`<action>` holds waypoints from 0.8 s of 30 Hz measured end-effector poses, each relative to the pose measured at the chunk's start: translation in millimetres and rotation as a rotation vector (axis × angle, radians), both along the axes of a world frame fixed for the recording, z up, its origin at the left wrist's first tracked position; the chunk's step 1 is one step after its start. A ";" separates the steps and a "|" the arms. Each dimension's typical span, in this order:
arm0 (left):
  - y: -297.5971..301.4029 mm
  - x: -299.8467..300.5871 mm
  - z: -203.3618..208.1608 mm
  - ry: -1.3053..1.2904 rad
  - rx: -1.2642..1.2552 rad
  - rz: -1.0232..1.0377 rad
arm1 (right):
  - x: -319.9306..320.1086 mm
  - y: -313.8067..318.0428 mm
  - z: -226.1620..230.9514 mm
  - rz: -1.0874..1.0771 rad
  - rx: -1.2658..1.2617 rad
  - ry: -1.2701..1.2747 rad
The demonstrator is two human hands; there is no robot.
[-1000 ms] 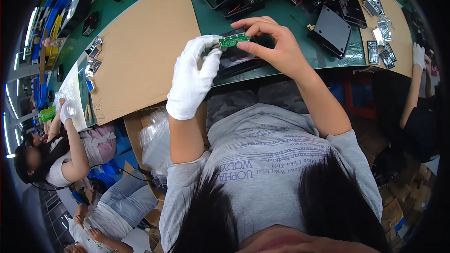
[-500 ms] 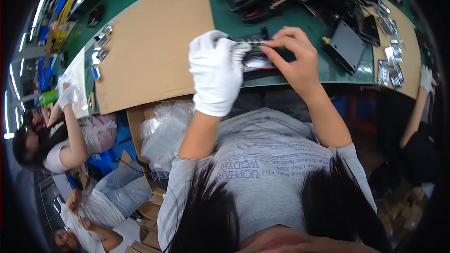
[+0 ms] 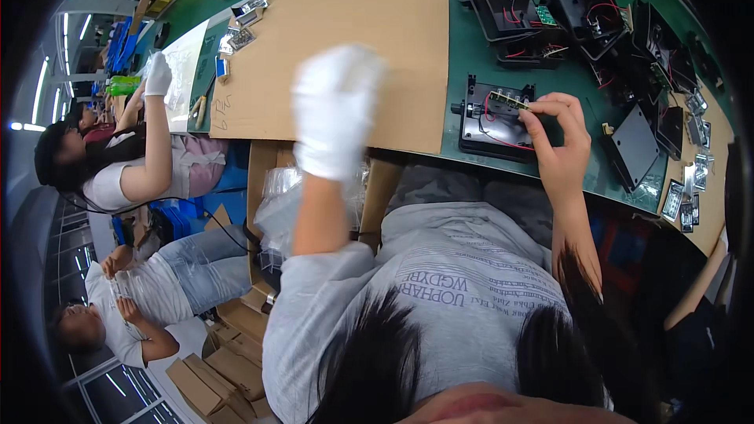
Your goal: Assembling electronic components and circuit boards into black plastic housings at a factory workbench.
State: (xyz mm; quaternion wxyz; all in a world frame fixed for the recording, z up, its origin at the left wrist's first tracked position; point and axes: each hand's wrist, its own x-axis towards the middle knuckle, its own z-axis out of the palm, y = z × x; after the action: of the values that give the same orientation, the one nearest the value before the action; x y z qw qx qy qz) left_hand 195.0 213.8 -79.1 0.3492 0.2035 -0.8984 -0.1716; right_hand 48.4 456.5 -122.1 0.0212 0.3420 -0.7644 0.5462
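Note:
My right hand, bare, pinches the end of a small green circuit board between thumb and fingers. The board hangs tilted over an open black plastic housing on the green table, with thin red and black wires running down to it. Inside the housing a shiny dark surface shows. My left hand, in a white glove, is raised over the cardboard sheet, apart from the housing. Motion smears its fingers, so I cannot tell whether they hold anything.
Several open black housings with wires and boards crowd the back right. A black panel lies right of my hand. Shiny metal parts sit at the far right, others at the sheet's left. Co-workers sit left; a carton holds clear plastic.
My left hand has let go of the board and moved left over the cardboard. The right hand still pinches the board. The whole view has shifted, bringing the table further right.

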 end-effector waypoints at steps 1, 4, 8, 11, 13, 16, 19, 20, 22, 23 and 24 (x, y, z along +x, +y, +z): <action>-38.5 11.7 0.8 -0.016 0.031 0.182 | -1.1 0.0 -0.5 0.025 -0.013 -0.029; -180.5 78.0 -8.1 -0.294 -0.207 0.800 | -0.7 -1.9 4.6 0.116 -0.050 -0.103; -230.5 93.4 -10.6 -0.180 -0.045 0.924 | -1.3 -2.1 5.3 0.133 -0.027 -0.096; -203.4 85.7 -0.7 -0.024 0.135 0.670 | -2.6 4.7 7.1 0.112 -0.025 -0.149; -178.7 77.0 4.5 0.078 0.265 0.494 | -2.8 2.8 8.2 0.131 -0.082 -0.254; -141.7 46.1 -0.1 0.238 0.459 0.255 | -4.3 2.1 4.8 0.123 -0.100 -0.246; -29.2 -10.9 10.4 0.096 0.590 -0.134 | -6.9 2.1 4.0 0.165 -0.097 -0.100; -0.1 -29.1 13.9 0.053 0.657 -0.249 | -8.1 2.4 3.3 0.152 -0.087 -0.098; 32.1 -45.2 15.2 0.011 0.721 -0.350 | -8.6 -0.9 5.4 0.162 -0.090 -0.059; 40.0 -50.8 14.5 -0.025 0.766 -0.386 | -8.4 -2.3 8.1 0.168 -0.091 -0.038; 44.2 -57.0 12.7 -0.065 0.811 -0.432 | -9.8 -1.7 8.7 0.163 -0.092 -0.017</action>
State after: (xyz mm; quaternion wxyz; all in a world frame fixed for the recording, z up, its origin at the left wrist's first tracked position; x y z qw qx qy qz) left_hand 138.0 258.0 -66.4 0.1691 0.1369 -0.7910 -0.5718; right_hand 38.6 454.8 -113.4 -0.0139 0.3972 -0.7083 0.5835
